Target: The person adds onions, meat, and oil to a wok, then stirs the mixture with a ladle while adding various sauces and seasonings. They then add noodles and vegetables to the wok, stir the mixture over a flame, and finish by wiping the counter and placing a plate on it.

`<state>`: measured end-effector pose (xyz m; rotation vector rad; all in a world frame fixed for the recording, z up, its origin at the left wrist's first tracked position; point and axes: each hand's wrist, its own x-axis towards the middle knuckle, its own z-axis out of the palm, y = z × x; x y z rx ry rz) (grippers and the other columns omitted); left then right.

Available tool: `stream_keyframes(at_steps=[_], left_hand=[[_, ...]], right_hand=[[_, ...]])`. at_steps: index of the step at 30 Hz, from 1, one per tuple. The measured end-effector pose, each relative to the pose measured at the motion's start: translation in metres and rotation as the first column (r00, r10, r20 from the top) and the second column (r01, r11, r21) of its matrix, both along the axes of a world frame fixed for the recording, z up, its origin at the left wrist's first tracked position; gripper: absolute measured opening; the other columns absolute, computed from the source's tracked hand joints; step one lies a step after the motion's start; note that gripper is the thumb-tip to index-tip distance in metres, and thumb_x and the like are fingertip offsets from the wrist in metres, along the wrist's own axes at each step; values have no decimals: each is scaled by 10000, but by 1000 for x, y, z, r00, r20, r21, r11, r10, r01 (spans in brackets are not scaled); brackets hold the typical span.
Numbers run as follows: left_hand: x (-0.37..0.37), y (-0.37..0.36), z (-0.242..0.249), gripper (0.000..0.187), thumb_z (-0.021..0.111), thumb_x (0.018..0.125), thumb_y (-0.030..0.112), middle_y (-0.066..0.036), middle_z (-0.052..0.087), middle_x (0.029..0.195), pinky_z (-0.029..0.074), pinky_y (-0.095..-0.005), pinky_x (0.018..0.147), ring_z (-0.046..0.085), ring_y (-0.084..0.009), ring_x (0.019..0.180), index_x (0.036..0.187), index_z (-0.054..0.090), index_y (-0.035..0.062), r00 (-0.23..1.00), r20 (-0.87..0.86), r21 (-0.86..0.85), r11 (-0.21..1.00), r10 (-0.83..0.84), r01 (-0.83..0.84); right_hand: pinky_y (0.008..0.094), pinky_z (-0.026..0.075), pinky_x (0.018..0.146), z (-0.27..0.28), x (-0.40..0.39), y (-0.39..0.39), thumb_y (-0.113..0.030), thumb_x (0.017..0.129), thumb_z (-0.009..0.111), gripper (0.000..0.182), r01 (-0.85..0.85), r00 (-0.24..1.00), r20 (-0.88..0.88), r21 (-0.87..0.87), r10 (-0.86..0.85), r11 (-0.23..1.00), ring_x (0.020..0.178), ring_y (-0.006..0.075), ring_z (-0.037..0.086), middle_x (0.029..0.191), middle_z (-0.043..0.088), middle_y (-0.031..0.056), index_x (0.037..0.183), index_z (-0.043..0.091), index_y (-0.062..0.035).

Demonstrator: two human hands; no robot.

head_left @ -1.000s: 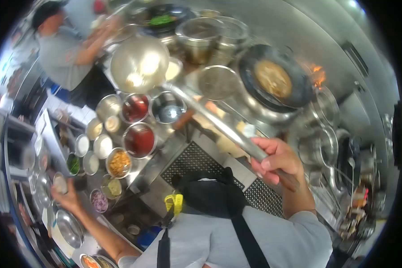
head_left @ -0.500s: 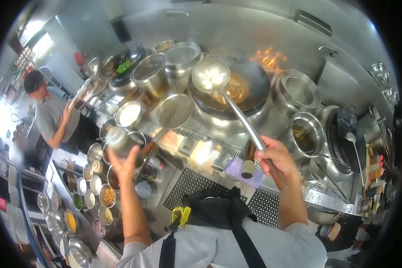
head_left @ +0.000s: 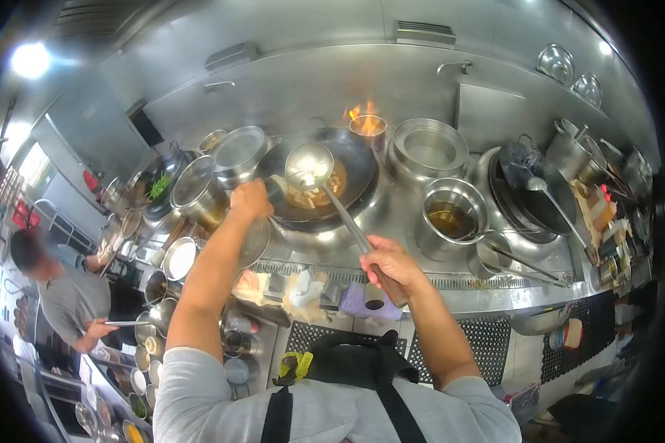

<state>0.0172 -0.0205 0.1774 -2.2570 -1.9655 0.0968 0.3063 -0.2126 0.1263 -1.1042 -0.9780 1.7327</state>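
Observation:
My right hand point(head_left: 389, 267) is closed around the wooden handle of a long ladle point(head_left: 309, 167). The ladle's bowl is held over a large black wok point(head_left: 358, 170), and something pale shines inside it. Brown liquid with food pieces point(head_left: 321, 193) lies in the bottom of the wok. At the wok's left rim my left hand point(head_left: 251, 199) has its fingers curled closed. A pale, blurred shape shows just beyond its knuckles, but I cannot make out what the hand grips.
Flames point(head_left: 366, 118) rise behind the wok. A pot of oil-like liquid point(head_left: 449, 220) and a lidded-looking steel pot point(head_left: 430, 148) stand to the right, near a second wok point(head_left: 550, 192). Several steel pots stand left. A co-worker point(head_left: 70, 292) holds a ladle at far left.
My left hand has moved from a blurred metal container on the left to the wok's left rim. The ladle is lower over the wok. My view has turned right.

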Motion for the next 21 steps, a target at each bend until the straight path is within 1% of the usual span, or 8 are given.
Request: stream_keyframes(at_steps=[5, 8, 12, 14, 16, 17, 18, 21], left_hand=[[0, 2, 2, 553, 792, 693, 282, -202, 701, 1085, 559, -409, 887, 687, -328, 1038, 1143, 628, 5, 999, -34, -14, 1000, -2, 1], [-10, 5, -3, 590, 796, 695, 287, -215, 678, 1150, 553, -413, 900, 675, -326, 1065, 1173, 615, -8, 998, 0, -120, 991, 63, -62], [-38, -1, -33, 651, 828, 670, 355, -236, 667, 1161, 529, -426, 925, 655, -362, 1083, 1160, 625, -22, 963, 240, -58, 992, 122, -112], [-55, -13, -51, 703, 847, 647, 403, -241, 670, 1146, 516, -428, 932, 646, -380, 1085, 1158, 627, -26, 906, 404, -3, 991, 125, -135], [-69, -38, -53, 793, 875, 599, 419, -250, 673, 1121, 503, -419, 939, 647, -377, 1078, 1194, 600, -28, 772, 619, -42, 988, 141, -147], [-76, -53, -51, 839, 889, 576, 426, -255, 674, 1108, 496, -415, 943, 648, -375, 1075, 1213, 587, -28, 686, 712, -60, 986, 149, -153], [-85, -72, -49, 824, 906, 586, 356, -213, 673, 1121, 488, -392, 946, 645, -323, 1081, 1233, 566, -25, 581, 801, -80, 987, 145, -136], [-116, -138, -64, 793, 912, 606, 265, -176, 657, 1158, 481, -389, 952, 625, -284, 1099, 1251, 548, -19, 312, 950, 68, 975, 2, -212]], right_hand=[[278, 425, 405, -9, 1, 6, -77, 854, 612, 187, 22, 1000, -18, -7, -22, 1000, 479, 111, 548, 708, 590, 28, 1036, 579, -46], [291, 425, 414, -10, -1, 13, -84, 850, 616, 122, 28, 1000, -13, -20, -28, 999, 485, 120, 549, 699, 589, 26, 962, 573, -59], [298, 429, 417, -15, -4, 39, -83, 846, 618, 86, 27, 995, -97, -97, -37, 995, 491, 131, 554, 683, 586, 33, 909, 565, -61], [304, 431, 424, -19, -3, 64, -78, 838, 617, 61, 35, 999, 5, -68, -34, 997, 492, 136, 557, 669, 585, 37, 865, 565, -60], [309, 428, 430, -13, 0, 92, -69, 820, 606, 60, 14, 985, 172, -29, -8, 999, 493, 144, 559, 640, 576, 41, 778, 566, -56], [315, 437, 385, -13, -2, 106, -88, 817, 594, 82, 30, 970, 241, -14, -26, 999, 452, 153, 539, 645, 574, 63, 869, 555, -37], [322, 439, 393, -22, -2, 124, -80, 811, 586, 119, 30, 933, 357, 37, -41, 999, 457, 154, 541, 659, 579, 69, 910, 565, -17], [334, 443, 424, -44, -20, 152, -68, 801, 579, 314, 73, 794, 585, 174, -163, 982, 491, 155, 558, 705, 598, 83, 1102, 569, 21]])
